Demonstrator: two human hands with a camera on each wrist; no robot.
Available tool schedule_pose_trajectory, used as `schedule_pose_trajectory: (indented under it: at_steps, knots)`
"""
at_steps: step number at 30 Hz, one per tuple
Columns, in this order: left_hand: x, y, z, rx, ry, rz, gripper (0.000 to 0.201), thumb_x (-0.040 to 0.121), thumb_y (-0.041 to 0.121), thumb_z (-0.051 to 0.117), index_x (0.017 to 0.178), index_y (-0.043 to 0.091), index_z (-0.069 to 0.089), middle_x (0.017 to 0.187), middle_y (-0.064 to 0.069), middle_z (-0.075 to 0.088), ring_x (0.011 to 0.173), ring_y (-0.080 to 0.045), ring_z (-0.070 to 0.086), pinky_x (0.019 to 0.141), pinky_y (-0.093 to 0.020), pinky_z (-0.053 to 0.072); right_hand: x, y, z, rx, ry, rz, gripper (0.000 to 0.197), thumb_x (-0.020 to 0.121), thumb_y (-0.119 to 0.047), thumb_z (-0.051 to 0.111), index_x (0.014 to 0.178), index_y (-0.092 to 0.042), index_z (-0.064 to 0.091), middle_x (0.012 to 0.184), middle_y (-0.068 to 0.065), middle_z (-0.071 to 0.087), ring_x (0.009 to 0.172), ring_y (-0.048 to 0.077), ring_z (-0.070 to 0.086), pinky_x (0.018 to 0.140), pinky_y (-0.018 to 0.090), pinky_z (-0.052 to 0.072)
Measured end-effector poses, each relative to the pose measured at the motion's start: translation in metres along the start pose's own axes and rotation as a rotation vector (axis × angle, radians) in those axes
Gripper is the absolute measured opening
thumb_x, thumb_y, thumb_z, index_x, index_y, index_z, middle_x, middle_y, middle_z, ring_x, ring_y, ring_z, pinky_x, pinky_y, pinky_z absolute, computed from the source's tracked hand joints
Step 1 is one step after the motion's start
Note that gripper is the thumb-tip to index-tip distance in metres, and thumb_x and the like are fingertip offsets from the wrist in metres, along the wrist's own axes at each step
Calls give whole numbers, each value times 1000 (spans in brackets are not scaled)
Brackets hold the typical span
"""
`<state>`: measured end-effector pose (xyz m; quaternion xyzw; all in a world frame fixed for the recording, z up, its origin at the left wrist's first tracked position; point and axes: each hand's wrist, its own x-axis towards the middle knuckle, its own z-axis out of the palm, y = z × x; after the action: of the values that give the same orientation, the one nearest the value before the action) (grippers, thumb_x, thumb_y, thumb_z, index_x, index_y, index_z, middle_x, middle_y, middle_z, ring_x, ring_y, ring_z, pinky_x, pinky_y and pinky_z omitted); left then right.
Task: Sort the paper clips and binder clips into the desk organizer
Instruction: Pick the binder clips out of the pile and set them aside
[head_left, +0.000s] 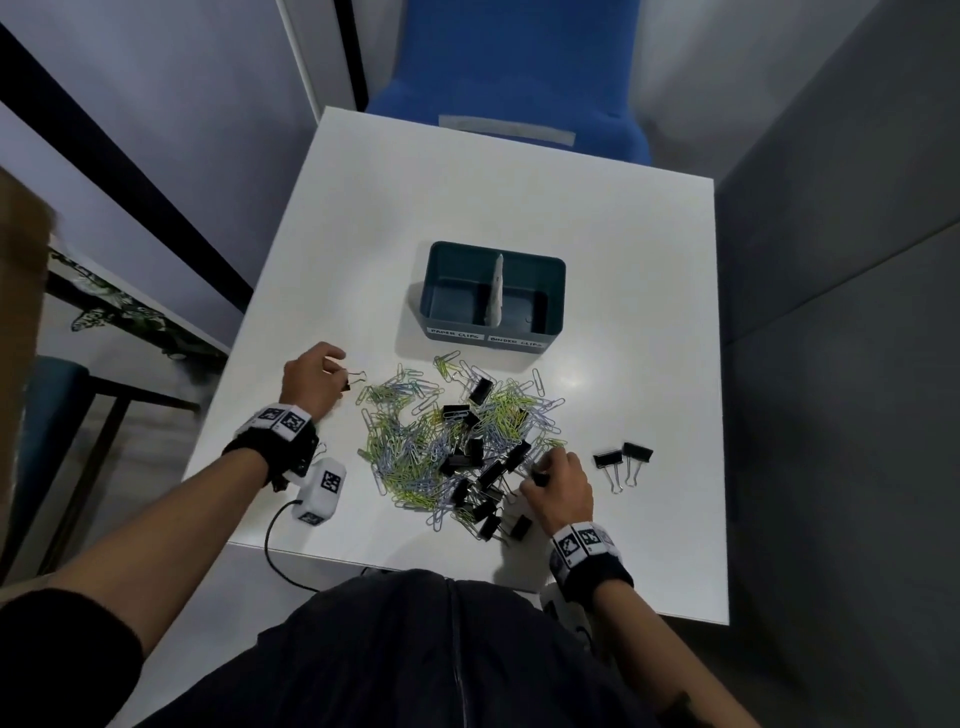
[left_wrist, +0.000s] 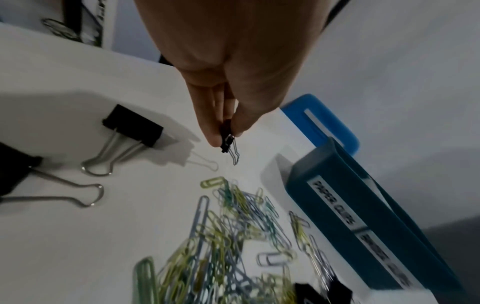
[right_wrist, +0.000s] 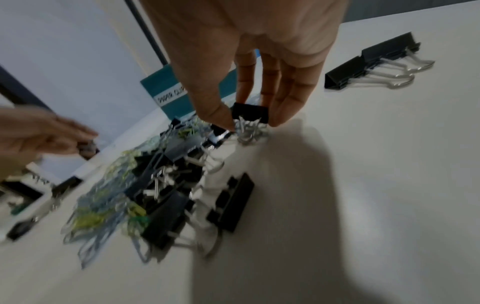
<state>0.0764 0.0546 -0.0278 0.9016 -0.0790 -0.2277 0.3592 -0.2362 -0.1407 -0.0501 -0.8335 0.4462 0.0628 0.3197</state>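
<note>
two hands (head_left: 311, 382) (head_left: 558, 491) pinching one binder clip each; left with a small binder clip (left_wrist: 226, 134) between thumb and fingertips at the far-left edge of the mixed pile (head_left: 457, 441), wire handles pointing toward the desk organizer (head_left: 493, 291); right gripping a larger binder clip (right_wrist: 250, 115) at the pile's near-right edge, handles down. both compartments apparently still bare; binder clips compartment (head_left: 527, 301) on the right half, so nearer the right hand, probably across the divider for the left.
</note>
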Motion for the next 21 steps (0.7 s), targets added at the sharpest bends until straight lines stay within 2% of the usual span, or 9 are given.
schedule_pose_trajectory:
  at_steps: [2, 5, 7, 9, 12, 15, 17, 18, 21]
  knots:
    - [8, -7, -3, -18, 36, -105, 18, 87, 3, 60, 102, 12, 64, 96, -16, 69, 73, -31, 68, 59, -30, 53, 1, 3, -10, 43, 7, -47, 28, 76, -28, 70, 89, -20, 47, 90, -4, 51, 75, 16, 50, 61, 24, 41]
    - [13, -13, -4, 5, 20, -181, 24, 85, 2, 63, 108, 10, 62, 107, -19, 66, 81, -32, 65, 69, -36, 54, 11, 17, -34, 113, 41, -50, 29, 78, -29, 74, 95, -20, 52, 95, -7, 53, 83, 12, 53, 72, 24, 46]
    - [8, -8, -5, 197, 9, -98, 32, 84, 6, 64, 115, 12, 60, 119, -17, 58, 101, -33, 60, 81, -39, 50, 21, 35, -51, 103, 100, -25, 31, 77, -27, 75, 98, -18, 55, 98, -1, 56, 85, 17, 58, 76, 31, 51]
    - [-6, 1, -2, 396, -4, 59, 35, 84, 10, 63, 118, 15, 57, 125, -13, 48, 112, -30, 52, 81, -41, 46, 32, 52, -65, 65, 149, 28, 32, 75, -25, 75, 100, -15, 58, 99, 6, 57, 86, 24, 62, 77, 36, 52]
    - [-34, 5, 10, 562, -112, 236, 36, 88, 17, 62, 122, 19, 52, 125, -6, 46, 99, -23, 55, 70, -34, 44, 46, 67, -77, 5, 144, 150, 34, 75, -19, 73, 106, -12, 60, 106, 12, 56, 95, 30, 60, 81, 39, 51]
    - [-52, -6, 20, 707, -307, 199, 48, 89, 36, 61, 129, 16, 42, 128, -9, 45, 99, -29, 59, 74, -38, 49, 51, 71, -79, -13, 122, 222, 33, 77, -15, 69, 109, -11, 60, 111, 15, 55, 103, 33, 57, 83, 39, 50]
    - [-61, -12, 24, 782, -385, 168, 55, 88, 44, 60, 129, 15, 39, 126, -10, 43, 103, -30, 57, 75, -38, 47, 48, 68, -77, -28, 149, 202, 34, 81, -20, 69, 112, -12, 59, 115, 15, 53, 109, 32, 51, 83, 40, 48]
    - [-66, -15, 27, 795, -391, 199, 54, 88, 43, 61, 129, 15, 39, 124, -9, 44, 103, -29, 56, 73, -38, 46, 44, 65, -75, -44, 174, 167, 36, 83, -25, 68, 114, -13, 57, 117, 15, 52, 111, 31, 48, 83, 40, 47]
    - [-88, -13, 41, 776, -409, 448, 48, 88, 36, 62, 126, 15, 43, 119, -6, 47, 90, -20, 53, 63, -30, 44, 26, 48, -64, -52, 197, 24, 45, 89, -38, 61, 125, -15, 48, 124, 12, 49, 113, 26, 47, 84, 38, 47]
